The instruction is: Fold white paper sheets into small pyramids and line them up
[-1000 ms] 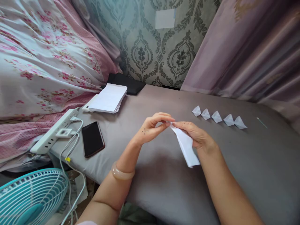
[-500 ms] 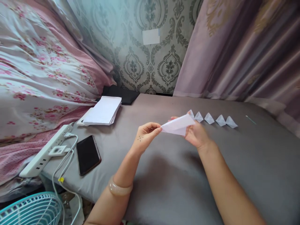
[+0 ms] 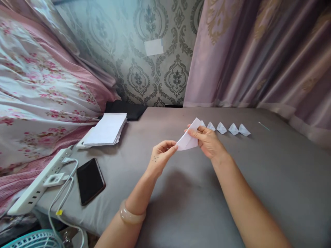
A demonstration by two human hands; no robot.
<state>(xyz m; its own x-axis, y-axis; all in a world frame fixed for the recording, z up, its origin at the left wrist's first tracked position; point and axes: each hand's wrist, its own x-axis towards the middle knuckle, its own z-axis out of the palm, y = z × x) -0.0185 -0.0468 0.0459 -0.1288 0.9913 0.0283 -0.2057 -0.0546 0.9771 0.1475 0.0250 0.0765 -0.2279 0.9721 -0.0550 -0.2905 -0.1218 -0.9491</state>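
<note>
A folded sheet of white paper (image 3: 188,140) is held in the air above the grey-covered surface (image 3: 196,193). My left hand (image 3: 162,154) pinches its left corner between thumb and fingers. On the paper's right side, my right hand (image 3: 207,139) grips it with the thumb on the near face, the other fingers partly hidden behind. Just beyond my right hand stands a row of small folded white paper shapes (image 3: 221,128), the leftmost partly covered by the hand and paper.
At the left lie a stack of white paper (image 3: 106,129), a black phone (image 3: 91,181) and a white power strip (image 3: 38,182) with cables. A blue fan (image 3: 33,239) stands below the left edge. A thin stick (image 3: 263,126) lies far right.
My right hand has moved its grip along the paper, thumb now on the near face, and the paper stands more steeply tilted. The view has shifted slightly to the right.
</note>
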